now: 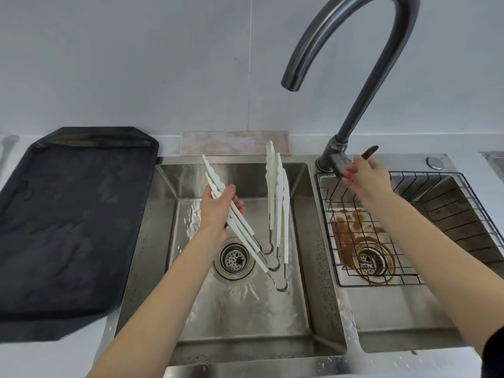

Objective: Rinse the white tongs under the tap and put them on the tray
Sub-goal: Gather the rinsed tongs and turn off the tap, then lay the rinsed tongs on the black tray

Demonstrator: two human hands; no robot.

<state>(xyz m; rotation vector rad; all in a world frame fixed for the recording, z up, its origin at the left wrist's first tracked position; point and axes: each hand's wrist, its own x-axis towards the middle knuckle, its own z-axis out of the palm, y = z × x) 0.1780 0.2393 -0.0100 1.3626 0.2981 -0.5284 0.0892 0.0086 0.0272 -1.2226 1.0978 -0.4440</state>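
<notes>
Several white tongs [277, 195] with metal hinge ends stand open in a V over the left sink basin [240, 304]. My left hand [218, 207] grips their left arms; the right arms stick up free. The dark curved tap [351, 85] arches above, its spout over the left basin's right side, and no water runs from it. My right hand [364, 173] rests at the tap's base, by the brown-tipped lever [369, 152]; whether it grips the lever I cannot tell. The black tray [68, 227] lies on the counter left of the sink, wet and bare.
The right basin [395, 320] holds a black wire rack [403, 230] over a rust-stained bottom and drain. A pinkish cloth [234, 143] lies behind the left basin. The left basin's bottom is wet, with a round strainer [234, 259].
</notes>
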